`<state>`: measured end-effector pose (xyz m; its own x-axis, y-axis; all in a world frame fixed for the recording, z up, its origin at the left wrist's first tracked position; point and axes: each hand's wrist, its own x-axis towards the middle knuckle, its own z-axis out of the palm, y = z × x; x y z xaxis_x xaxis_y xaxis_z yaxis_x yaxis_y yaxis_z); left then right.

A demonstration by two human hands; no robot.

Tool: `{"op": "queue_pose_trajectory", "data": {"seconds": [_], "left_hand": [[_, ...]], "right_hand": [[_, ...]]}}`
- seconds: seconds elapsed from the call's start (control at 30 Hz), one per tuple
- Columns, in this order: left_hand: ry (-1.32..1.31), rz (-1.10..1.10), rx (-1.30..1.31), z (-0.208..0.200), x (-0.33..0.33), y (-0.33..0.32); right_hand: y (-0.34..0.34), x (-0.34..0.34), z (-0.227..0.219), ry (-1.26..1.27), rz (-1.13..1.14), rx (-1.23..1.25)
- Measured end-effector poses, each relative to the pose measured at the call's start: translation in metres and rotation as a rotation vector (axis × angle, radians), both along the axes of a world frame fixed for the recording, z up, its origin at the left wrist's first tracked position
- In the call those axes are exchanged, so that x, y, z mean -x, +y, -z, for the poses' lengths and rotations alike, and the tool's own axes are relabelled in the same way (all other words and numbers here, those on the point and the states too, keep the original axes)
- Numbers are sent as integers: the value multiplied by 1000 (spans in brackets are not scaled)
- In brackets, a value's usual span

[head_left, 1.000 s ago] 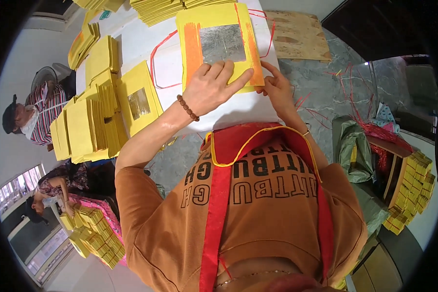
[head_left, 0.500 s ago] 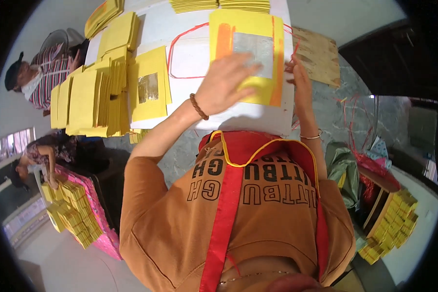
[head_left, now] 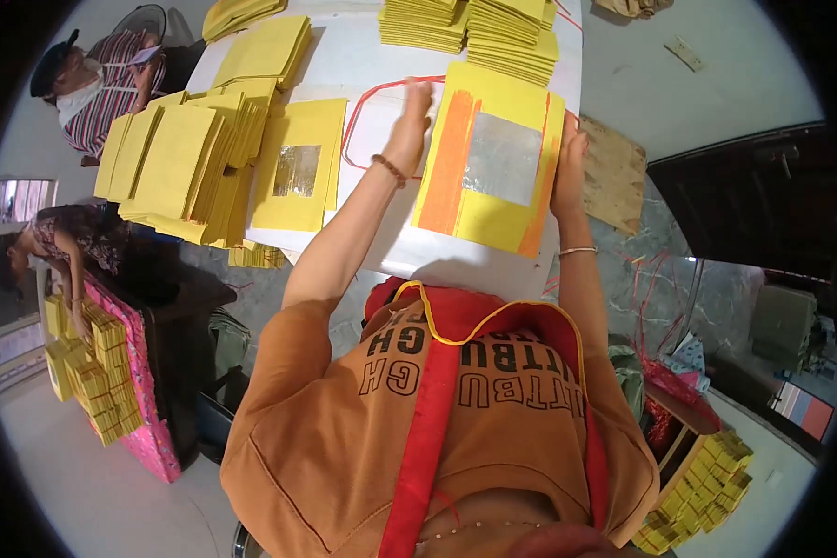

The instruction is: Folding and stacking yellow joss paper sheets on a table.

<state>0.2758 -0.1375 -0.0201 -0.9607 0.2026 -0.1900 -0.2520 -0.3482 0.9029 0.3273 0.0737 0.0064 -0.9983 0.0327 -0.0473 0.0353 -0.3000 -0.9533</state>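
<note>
A stack of yellow joss paper [head_left: 437,186] lies on the white table in front of me, its top sheet bearing a silver foil square [head_left: 503,158] and orange bands along both sides. My left hand [head_left: 411,130] is upright at the stack's left side with fingers stretched out, holding nothing. Against the right edge, my right hand [head_left: 570,167] rests with its fingers lying along the stack; part of them is hidden by it. A loop of red string [head_left: 347,139] lies on the table left of the stack, partly hidden by my left hand and the paper.
Yellow paper piles [head_left: 172,167] crowd the table's left side, beside flat sheets with a foil square [head_left: 296,171]. More stacks [head_left: 511,42] stand at the far edge. A plywood board [head_left: 614,177] is beyond the right edge. Two people are at the left, one by a pink-covered table [head_left: 153,418].
My left hand has left the top of the paper and moved to its left side. The stack sits nearer to me. My right hand has come against its right edge. The view has shifted.
</note>
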Motion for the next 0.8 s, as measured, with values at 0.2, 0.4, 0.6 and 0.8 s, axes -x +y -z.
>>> {"op": "queue_pose_trajectory", "data": {"seconds": [0.2, 0.4, 0.6, 0.8], "left_hand": [[-15, 250, -206, 1, 25, 7], [-64, 190, -159, -8, 19, 11], [-227, 304, 69, 57, 15, 5], [-219, 218, -3, 92, 2, 19]], "right_hand": [[11, 22, 38, 121, 252, 48], [5, 23, 21, 112, 29, 7], [19, 32, 74, -19, 84, 161], [16, 4, 74, -303, 57, 127]]}}
